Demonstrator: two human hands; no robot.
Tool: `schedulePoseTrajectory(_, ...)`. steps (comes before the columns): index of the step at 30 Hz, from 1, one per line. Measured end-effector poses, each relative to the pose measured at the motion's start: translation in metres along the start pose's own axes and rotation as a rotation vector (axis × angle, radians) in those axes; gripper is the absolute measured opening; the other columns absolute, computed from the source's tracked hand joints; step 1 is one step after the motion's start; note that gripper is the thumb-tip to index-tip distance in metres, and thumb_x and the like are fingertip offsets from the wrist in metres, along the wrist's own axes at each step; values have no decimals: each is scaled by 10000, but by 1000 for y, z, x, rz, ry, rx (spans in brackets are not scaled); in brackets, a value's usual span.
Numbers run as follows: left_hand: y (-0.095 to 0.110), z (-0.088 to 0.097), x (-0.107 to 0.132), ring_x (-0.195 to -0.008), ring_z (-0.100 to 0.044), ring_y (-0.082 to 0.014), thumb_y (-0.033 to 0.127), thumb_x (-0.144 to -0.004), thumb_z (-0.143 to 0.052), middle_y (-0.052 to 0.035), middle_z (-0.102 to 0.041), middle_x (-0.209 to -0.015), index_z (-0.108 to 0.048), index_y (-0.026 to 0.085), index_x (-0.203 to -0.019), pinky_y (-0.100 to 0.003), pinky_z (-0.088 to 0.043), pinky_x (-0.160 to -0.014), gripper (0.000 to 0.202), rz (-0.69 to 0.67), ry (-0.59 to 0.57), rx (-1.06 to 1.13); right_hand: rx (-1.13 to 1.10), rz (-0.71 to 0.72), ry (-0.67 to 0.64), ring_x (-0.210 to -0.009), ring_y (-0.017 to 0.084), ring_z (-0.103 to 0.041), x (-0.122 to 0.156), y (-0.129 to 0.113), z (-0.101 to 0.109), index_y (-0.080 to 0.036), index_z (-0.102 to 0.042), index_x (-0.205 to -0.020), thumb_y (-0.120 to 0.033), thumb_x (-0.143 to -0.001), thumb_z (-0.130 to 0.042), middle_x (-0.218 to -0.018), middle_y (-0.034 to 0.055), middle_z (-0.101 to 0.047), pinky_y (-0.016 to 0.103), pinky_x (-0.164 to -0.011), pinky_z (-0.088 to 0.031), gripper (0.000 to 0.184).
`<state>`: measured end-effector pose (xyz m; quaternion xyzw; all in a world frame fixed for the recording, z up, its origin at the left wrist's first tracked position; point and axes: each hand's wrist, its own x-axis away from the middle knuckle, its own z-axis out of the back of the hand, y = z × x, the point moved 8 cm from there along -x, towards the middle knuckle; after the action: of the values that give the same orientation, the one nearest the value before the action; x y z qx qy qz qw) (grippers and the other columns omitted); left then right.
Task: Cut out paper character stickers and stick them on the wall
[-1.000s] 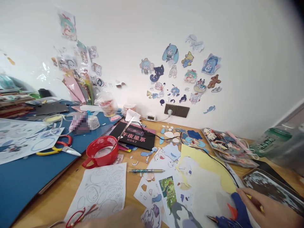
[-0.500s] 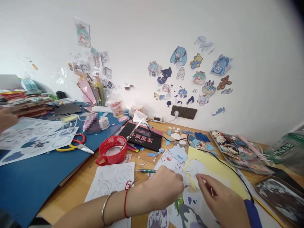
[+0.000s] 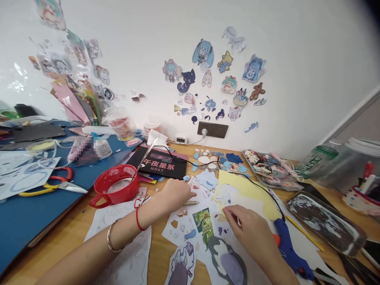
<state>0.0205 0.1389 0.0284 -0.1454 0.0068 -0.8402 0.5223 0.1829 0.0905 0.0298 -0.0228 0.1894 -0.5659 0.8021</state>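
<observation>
My left hand [image 3: 177, 194] reaches over the papers with its fingers curled; what is in them, if anything, is hidden. A pen [image 3: 191, 203] pokes out from beneath it. Past its fingertips lie cut-out paper drawings, one a pale blue shape [image 3: 208, 180]. My right hand [image 3: 247, 225] is pinched, thumb against fingers, by the lower edge of a yellow sheet [image 3: 246, 190]. Anything in that pinch is too small to make out. Below it are a green picture card [image 3: 203, 226] and a grey penguin-like cut-out [image 3: 227, 259].
A red mug [image 3: 115, 186] with scissors or a metal blade leaning in it stands left. Red-and-yellow scissors [image 3: 61, 184] lie on the blue board [image 3: 74, 206]. A blue glue gun [image 3: 289, 249] rests by my right wrist, its black cord crossing the desk. A brown tray [image 3: 326, 221] lies right.
The view has swung to the right. My left hand has moved forward and slightly left, uncovering the green card. My right hand stays near the yellow sheet. Another hand at the left edge has left the view.
</observation>
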Motion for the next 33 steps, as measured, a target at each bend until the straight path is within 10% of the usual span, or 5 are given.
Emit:
schedulePoseTrajectory(12,54,-15,38,-665,-634,-185,519,-690,-664,-44,-669,-703,-654,138,-762,-320,-511,-606,388,-336,-289,28,-66,328,-285,-858,174,-497,13,-30,-16,-201,-631,-858,-240,-882,-459,-831,21,-625,322,-777,-379,178)
schedulePoseTrajectory(25,72,-28,38,-732,-633,-182,402,-680,-718,-45,-667,-772,-644,132,-780,-338,-517,-657,297,-312,-442,24,-29,144,67,-873,200,-483,0,20,42,-167,-635,-818,-249,-901,-415,-790,45,-641,361,-823,-348,249)
schedulePoseTrajectory(33,52,-37,28,-687,-611,-151,419,-767,-628,-22,-641,-723,-631,135,-760,-315,-506,-633,284,-340,-409,74,-246,347,-378,-983,170,-453,16,-26,-11,-217,-609,-1023,-282,-821,-560,-992,29,-581,309,-868,-364,218)
